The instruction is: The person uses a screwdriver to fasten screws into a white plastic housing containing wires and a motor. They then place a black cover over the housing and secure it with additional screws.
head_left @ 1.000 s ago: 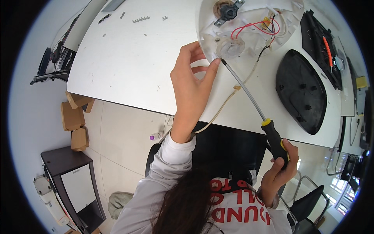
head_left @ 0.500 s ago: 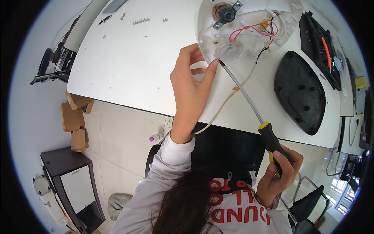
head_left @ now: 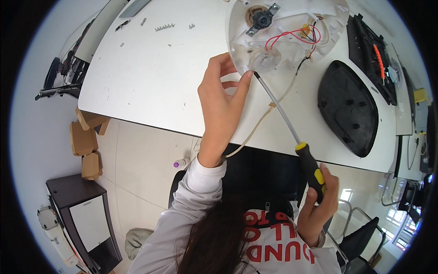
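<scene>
A rounded white plastic housing (head_left: 246, 41) lies open on the table, showing a dark round part on a metal bracket (head_left: 262, 20), red wires (head_left: 292, 33) and a clear round piece (head_left: 266, 60). My left hand (head_left: 221, 102) grips its near left edge, thumb by the screwdriver tip and the other fingers partly hidden by the rim. In my right hand (head_left: 322, 201) is the black and yellow handle of a long screwdriver (head_left: 286, 119), held by the fingertips. Its shaft slants up to the housing's near edge; what the tip touches is too small to make out.
A black curved cover (head_left: 349, 109) lies right of the housing. Beyond it sits a black tray with an orange-handled tool (head_left: 378, 61). Small screws (head_left: 164, 28) lie at the far left of the white table (head_left: 150, 77). A pale cable (head_left: 253, 133) runs over the front edge.
The screwdriver handle has swung slightly left and turned in my right hand, whose grip has shifted. My left hand stays at the housing's edge. The whole view has shifted a little.
</scene>
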{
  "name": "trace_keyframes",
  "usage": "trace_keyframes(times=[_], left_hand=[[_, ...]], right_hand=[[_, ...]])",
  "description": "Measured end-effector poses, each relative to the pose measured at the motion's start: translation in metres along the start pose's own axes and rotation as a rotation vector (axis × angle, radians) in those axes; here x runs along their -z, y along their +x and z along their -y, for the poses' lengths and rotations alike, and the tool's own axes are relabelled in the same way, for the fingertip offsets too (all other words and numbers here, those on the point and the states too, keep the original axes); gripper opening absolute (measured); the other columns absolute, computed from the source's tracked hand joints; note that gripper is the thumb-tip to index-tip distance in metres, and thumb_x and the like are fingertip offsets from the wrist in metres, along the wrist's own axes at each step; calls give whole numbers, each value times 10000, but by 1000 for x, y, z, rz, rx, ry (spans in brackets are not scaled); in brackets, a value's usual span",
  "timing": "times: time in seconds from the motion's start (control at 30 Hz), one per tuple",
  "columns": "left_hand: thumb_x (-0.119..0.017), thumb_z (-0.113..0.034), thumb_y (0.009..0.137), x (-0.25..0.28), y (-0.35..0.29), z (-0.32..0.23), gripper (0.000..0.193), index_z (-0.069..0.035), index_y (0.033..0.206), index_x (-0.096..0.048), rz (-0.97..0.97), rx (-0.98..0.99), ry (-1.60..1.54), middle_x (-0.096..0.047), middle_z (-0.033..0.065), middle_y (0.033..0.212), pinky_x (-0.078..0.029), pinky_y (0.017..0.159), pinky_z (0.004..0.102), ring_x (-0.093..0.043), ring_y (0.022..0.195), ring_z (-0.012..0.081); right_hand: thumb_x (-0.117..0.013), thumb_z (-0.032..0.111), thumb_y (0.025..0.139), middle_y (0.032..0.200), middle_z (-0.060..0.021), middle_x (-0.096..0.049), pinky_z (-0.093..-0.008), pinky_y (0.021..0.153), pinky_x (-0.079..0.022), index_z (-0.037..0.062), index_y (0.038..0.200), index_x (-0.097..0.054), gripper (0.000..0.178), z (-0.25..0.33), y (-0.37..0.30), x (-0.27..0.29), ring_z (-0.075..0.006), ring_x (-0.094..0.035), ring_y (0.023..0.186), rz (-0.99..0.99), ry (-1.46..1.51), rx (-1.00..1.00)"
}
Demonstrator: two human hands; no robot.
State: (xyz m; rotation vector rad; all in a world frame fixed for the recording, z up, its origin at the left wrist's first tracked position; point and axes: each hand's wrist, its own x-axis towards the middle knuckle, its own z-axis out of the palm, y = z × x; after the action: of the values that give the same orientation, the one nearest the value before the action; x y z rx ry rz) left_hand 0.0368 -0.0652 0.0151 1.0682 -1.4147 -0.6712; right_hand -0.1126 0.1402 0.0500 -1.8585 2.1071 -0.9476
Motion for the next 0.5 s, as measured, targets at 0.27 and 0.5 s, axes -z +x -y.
trace_keyframes(times=[0.27,0.5], left_hand=[[-681,-60,758,1,1,-4,352,-2,1062,-513,46,85,-45,-587,86,987,-505,676,262,-572,901,167],[-674,-62,764,3,0,-4,338,-1,1055,-513,36,88,-41,-590,87,988,-505,680,263,-576,898,166]], right_hand=[[-684,-37,674,1110,-210,-375,-324,710,-497,23,1126,-457,509,17,-4,-16,-305,-541,918,-33,145,182],[-628,7,735,1045,-198,-572,-296,716,-498,16,1057,-587,325,14,12,7,-276,-597,856,-203,-61,99]])
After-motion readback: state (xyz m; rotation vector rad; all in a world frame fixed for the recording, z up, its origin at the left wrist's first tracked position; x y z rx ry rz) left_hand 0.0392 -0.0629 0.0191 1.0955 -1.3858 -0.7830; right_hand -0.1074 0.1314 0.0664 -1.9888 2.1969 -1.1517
